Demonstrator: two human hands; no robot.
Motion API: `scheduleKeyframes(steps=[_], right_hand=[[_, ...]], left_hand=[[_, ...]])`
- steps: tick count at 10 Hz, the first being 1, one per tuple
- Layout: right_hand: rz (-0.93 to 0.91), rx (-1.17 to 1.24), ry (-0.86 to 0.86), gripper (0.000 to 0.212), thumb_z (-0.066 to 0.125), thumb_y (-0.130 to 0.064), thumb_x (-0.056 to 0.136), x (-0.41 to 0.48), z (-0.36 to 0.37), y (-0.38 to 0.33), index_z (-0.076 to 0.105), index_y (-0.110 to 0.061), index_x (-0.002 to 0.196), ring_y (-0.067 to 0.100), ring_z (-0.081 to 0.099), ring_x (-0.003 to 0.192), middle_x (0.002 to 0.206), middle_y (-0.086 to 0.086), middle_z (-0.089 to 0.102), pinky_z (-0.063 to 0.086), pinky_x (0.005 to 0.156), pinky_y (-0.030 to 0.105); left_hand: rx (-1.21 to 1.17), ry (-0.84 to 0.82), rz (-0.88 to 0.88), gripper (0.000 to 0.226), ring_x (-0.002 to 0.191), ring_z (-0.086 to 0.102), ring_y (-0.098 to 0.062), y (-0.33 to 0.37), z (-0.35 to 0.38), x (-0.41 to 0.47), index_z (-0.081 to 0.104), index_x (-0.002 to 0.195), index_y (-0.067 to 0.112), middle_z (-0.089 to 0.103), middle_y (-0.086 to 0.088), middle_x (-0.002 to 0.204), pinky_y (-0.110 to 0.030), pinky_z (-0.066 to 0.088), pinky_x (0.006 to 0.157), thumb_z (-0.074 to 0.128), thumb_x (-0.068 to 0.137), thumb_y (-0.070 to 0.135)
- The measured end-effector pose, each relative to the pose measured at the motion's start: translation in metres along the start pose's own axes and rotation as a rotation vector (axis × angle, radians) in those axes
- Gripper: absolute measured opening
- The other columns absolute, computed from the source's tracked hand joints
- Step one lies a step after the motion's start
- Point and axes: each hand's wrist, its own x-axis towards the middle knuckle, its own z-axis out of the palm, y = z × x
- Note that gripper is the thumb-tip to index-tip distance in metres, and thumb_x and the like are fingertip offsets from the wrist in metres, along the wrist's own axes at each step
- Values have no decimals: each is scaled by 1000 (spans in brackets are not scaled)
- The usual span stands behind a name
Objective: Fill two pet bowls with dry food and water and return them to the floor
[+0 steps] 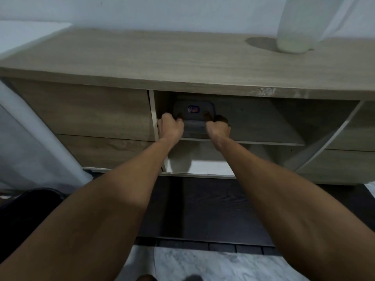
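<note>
In the open shelf of the wood-grain cabinet, a dark grey plastic box with rounded corners and a small sticker on its lid stands at the left side. The left hand and right hand are clamped on its two ends, fingers curled over the lid. In the shadow it seems smooth. A pale frosted vessel stands on top, well apart.

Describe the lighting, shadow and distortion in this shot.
Head view: dim, bluish light; the open shelf sits in deep shadow, so the container both hands grip looks murky; the jug casts a soft shadow leftward; wide-angle bending curves the cabinet top.
</note>
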Motion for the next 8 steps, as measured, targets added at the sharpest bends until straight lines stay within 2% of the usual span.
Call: scheduleKeyframes(steps=[1, 3, 4, 5, 6, 7, 8], right_hand=[[-17, -57, -10, 52, 53, -47, 97, 3, 6, 2, 59, -5, 126, 33, 53, 120, 129, 17, 58, 41, 95, 30], [-60, -142, -6, 50, 48, -46, 100, 6, 8, 2, 60, -4, 124, 32, 56, 118, 125, 18, 62, 40, 92, 28], [-53, -179, -10, 52, 47, -47, 100, 5, 9, 1, 59, -3, 124, 32, 57, 118, 125, 18, 62, 40, 88, 27], [-12, -144, -46, 46, 50, -39, 100, 0, 7, -3, 57, -3, 127, 33, 55, 120, 128, 19, 59, 40, 91, 27], [53, -81, -61, 45, 52, -29, 100, -20, -4, 2, 51, -3, 137, 36, 51, 127, 137, 19, 56, 39, 103, 31], [87, -77, -83, 51, 48, -34, 101, -52, -29, -4, 47, 0, 139, 37, 50, 129, 136, 20, 57, 40, 103, 36], [102, -112, -82, 59, 46, -37, 102, -103, -67, -4, 37, -2, 148, 31, 43, 138, 149, 17, 45, 34, 108, 31]], left_hand=[[19, 1, -31, 32, 109, 55, -30, -1, 2, 1, 52, 122, -5, 55, -20, 125, -24, 40, 79, 52, 97, 15], [59, -14, -81, 33, 118, 53, -34, -5, 7, 4, 51, 125, -8, 53, -23, 129, -24, 35, 80, 49, 98, 10], [84, -28, -93, 32, 117, 54, -34, -6, 7, 7, 53, 123, -8, 53, -23, 129, -26, 38, 82, 49, 98, 11], [77, -71, -99, 31, 112, 55, -32, -2, 3, 6, 54, 122, -6, 55, -21, 125, -25, 38, 80, 49, 98, 13], [46, -118, -117, 36, 113, 55, -30, 2, -8, -6, 52, 124, -3, 57, -20, 123, -28, 41, 81, 50, 99, 22], [11, -180, -170, 58, 128, 49, -34, 9, -29, -24, 40, 140, -1, 51, -21, 139, -35, 42, 100, 54, 97, 35], [44, -194, -210, 60, 127, 52, -35, 1, -58, -60, 45, 139, 0, 55, -20, 136, -40, 44, 103, 58, 94, 38]])
